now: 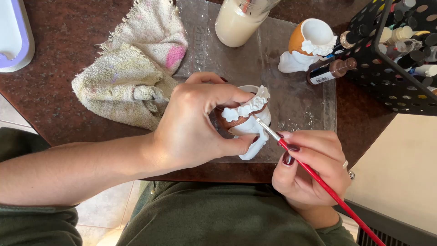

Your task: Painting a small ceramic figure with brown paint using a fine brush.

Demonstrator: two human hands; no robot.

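I take the white ceramic figurine (248, 119) as my landmark: it sits above the clear plastic sheet (296, 98) at the near edge of the desk (59, 77). My left hand (195, 123) is clamped around the figurine, thumb under it and fingers over its brown-painted band. Just right of the figurine, my right hand (309, 166) pinches a red-handled paintbrush (318, 177), its tip touching the figurine below the white ruffled trim. I judge the step as brushing brown along that trim. The next stroke calls for a steady wrist and a small turn of the figurine. Beyond the figurine stand a jar of cloudy water (236, 20) and a second figurine (307, 43); to its left lies a stained towel (136, 68).
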